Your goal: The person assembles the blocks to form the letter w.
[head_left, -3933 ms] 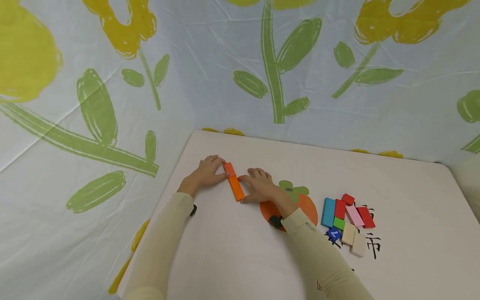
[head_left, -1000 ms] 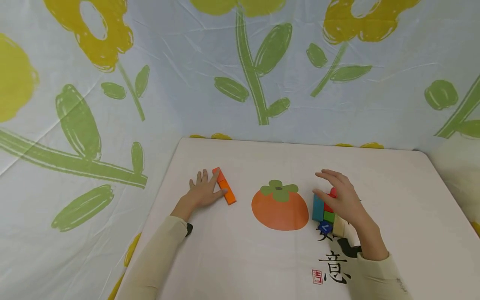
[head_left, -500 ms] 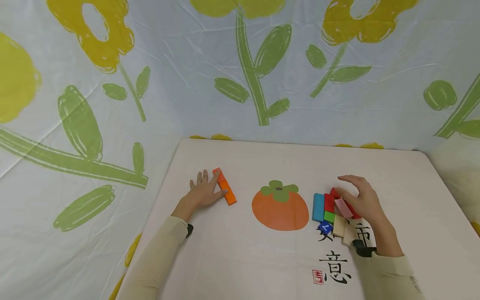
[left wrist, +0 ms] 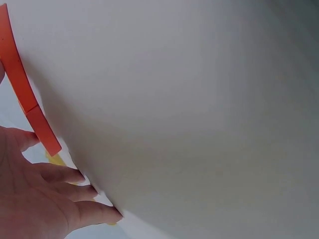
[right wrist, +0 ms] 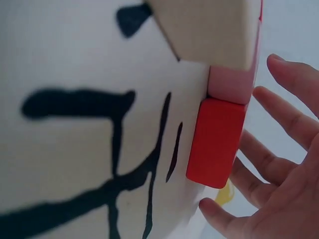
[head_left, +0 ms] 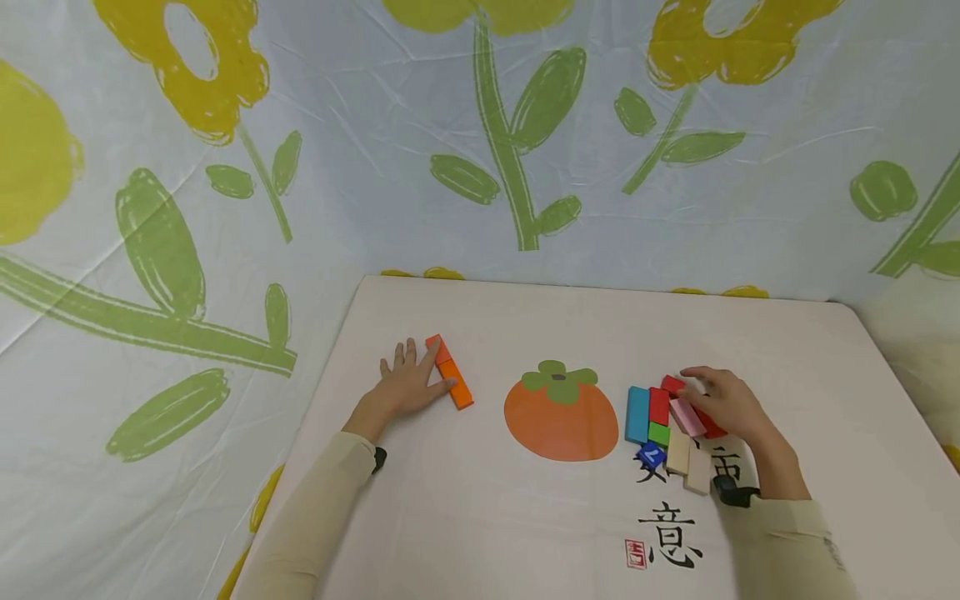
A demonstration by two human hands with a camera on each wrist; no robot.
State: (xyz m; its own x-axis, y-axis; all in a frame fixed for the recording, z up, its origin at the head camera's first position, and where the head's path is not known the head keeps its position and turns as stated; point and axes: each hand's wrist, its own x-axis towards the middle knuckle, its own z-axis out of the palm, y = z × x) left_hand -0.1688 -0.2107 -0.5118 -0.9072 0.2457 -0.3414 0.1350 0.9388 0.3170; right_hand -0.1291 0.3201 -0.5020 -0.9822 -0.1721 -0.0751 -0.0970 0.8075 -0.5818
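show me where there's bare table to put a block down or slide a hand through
Free: the far strip of the table behind both hands, the near stretch between the left sleeve and the black characters, and the right edge beyond the right hand. Crowded: the block cluster under that hand, and the orange blocks against the left hand.

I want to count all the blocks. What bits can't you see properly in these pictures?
- Head view: the right hand covers part of the long red block, so whether it is gripped is unclear.
- Head view: the blue block has white marking too small to read.
- Left wrist view: the orange blocks are cut by the left edge.
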